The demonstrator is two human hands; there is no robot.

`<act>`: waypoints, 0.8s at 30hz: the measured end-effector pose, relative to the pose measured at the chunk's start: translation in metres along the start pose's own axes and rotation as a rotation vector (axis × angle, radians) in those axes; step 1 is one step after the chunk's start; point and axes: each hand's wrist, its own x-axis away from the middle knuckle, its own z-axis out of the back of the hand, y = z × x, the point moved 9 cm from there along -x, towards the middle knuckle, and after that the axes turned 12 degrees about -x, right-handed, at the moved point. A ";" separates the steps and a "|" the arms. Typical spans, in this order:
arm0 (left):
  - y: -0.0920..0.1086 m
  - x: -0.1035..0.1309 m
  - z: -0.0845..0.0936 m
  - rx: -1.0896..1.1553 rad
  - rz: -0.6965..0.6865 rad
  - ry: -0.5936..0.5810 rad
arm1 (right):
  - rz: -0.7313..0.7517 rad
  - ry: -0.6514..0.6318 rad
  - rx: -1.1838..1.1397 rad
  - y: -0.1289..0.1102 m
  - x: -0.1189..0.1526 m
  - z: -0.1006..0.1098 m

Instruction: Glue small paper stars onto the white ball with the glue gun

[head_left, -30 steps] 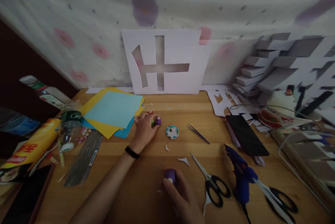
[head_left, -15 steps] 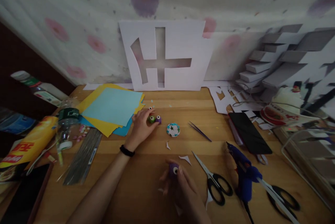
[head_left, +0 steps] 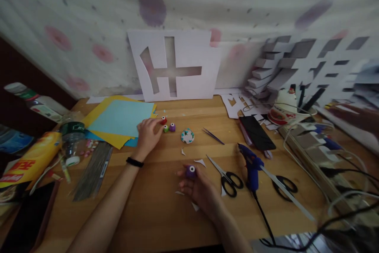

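My left hand (head_left: 148, 135) reaches over the table, its thumb and index finger closed around a small red one-eyed figure (head_left: 164, 120). Beside those fingertips stand a green one-eyed figure (head_left: 166, 128) and a purple one-eyed figure (head_left: 172, 127). Nearer to me, my right hand (head_left: 203, 192) holds another purple one-eyed figure (head_left: 191, 171) between thumb and fingers, its eye facing up. Between the hands and the back of the table lies a round white disc with teal star shapes (head_left: 187, 136). White paper scraps (head_left: 200, 162) are scattered around my right hand.
Tweezers (head_left: 213, 136), scissors (head_left: 226, 178), a blue glue gun (head_left: 251, 166) and a second pair of scissors (head_left: 284, 188) lie to the right. Coloured paper (head_left: 124, 117) and a plastic bottle (head_left: 71, 138) are at left. A white cut-out board (head_left: 189, 51) stands behind.
The view has shifted to the right. My left fingers now pinch the red figure, which was mostly hidden before. My right hand has turned the held purple figure's eye more upward.
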 end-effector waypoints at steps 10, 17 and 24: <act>-0.064 0.063 0.029 -0.200 0.020 -0.071 | -0.017 -0.025 0.056 -0.002 0.006 -0.005; 0.031 -0.004 0.001 -0.088 -0.170 -0.112 | 0.432 0.106 0.661 -0.028 0.002 -0.001; 0.054 -0.024 -0.013 -0.021 -0.177 -0.114 | 0.554 0.160 1.239 -0.050 0.013 -0.031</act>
